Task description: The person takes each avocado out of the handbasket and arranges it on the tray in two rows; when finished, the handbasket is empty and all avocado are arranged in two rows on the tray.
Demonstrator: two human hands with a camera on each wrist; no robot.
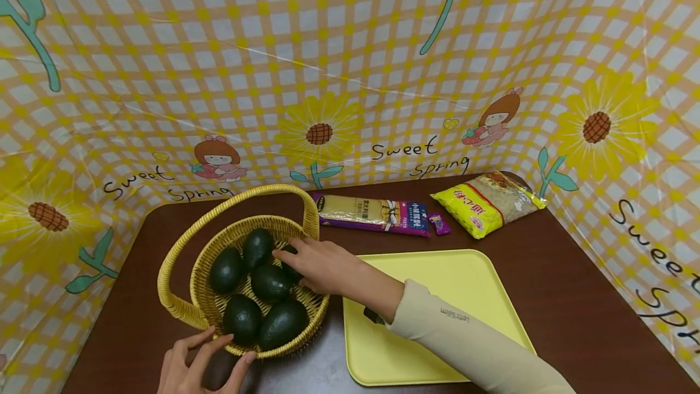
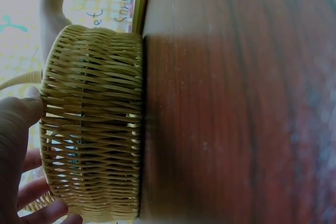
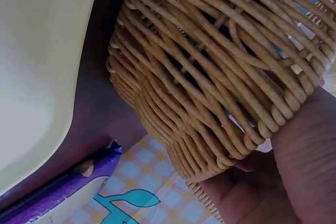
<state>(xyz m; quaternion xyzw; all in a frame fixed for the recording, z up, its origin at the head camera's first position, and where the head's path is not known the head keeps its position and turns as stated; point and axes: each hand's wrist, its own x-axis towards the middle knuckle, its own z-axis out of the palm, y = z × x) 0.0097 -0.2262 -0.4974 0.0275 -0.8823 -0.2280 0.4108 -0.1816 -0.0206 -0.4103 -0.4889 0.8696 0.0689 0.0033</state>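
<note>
A yellow wicker basket (image 1: pixel 199 284) with a tall arched handle holds several dark green avocados (image 1: pixel 270 283). My right hand (image 1: pixel 322 266) reaches over the basket's right rim and grips an avocado (image 1: pixel 291 262) at that side, its fingers hiding much of it. From the right wrist view, the same hand (image 3: pixel 310 156) shows just past the woven wall (image 3: pixel 220 61). At the front left, my left hand (image 1: pixel 197 360) holds the rim between thumb and bent fingers. The left wrist view has the thumb of this hand (image 2: pixel 13 124) against the rim, with other fingertips lower on the basket (image 2: pixel 94 124).
To the basket's right lies a yellow tray (image 1: pixel 437 272), partly under my right forearm. Behind it are a pack of pasta (image 1: pixel 366 214), a small purple packet (image 1: pixel 439 224) and a yellow bag (image 1: pixel 488 204). A checkered cloth (image 1: pixel 350 47) surrounds the brown table (image 1: pixel 563 260).
</note>
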